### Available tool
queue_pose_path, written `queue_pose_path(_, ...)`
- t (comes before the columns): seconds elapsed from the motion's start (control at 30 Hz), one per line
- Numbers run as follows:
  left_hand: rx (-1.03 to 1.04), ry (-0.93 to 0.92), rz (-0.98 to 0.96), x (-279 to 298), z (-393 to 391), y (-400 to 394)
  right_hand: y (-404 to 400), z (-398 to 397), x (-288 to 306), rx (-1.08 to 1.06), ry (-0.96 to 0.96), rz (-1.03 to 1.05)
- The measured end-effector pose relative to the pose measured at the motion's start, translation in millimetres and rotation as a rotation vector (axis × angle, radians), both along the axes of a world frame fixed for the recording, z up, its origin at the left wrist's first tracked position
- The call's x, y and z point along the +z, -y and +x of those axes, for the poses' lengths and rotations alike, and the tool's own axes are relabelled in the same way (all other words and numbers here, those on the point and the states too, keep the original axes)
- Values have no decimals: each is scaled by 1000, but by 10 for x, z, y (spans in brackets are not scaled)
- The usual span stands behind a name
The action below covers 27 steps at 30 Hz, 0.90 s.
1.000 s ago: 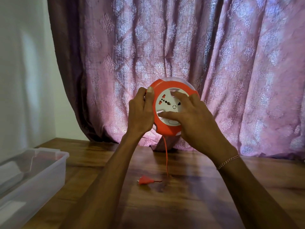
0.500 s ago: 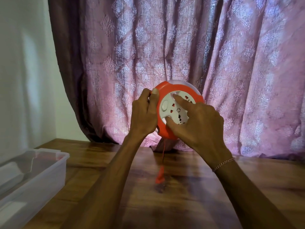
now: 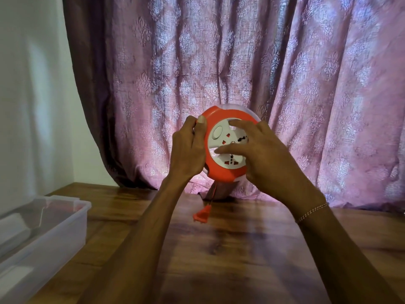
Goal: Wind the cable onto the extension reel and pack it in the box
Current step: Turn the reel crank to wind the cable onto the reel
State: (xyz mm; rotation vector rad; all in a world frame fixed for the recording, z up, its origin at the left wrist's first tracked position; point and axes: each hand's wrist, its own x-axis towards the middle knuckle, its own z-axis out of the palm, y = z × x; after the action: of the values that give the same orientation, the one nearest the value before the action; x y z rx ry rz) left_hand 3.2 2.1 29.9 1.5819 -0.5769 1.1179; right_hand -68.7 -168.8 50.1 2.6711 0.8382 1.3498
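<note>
Nearly wound: the reel [image 3: 228, 148] is up in the air, left hand [image 3: 188, 150] gripping its rim, right hand [image 3: 260, 154] pinching the white hub. Only a short cable [image 3: 213, 194] and plug [image 3: 202, 216] dangle. The box [image 3: 54, 229] waits empty-looking at left.

Nothing here can be read: the white socket face of the reel [image 3: 228, 148], between the fingers, shows only holes, no lettering.
</note>
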Motion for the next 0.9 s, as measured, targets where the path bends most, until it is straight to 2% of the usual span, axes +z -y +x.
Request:
queue_pose_path(0.1,-6,1,-6,-8,7,3,-62,-23,-43,-96,-13,-22)
queue_pose_path(0.23,-15,0,1,-8,15,10,-91,2,-64,-125,74,12)
queue_pose_path(0.43,4,19,-17,-18,-3,85,-175,12,-157,-176,151,320)
queue_pose_path(0.53,16,17,1,-23,-2,101,-229,16,-217,-238,179,381)
queue_pose_path(0.9,49,32,50,-25,36,93,-236,121,-281,-144,267,622)
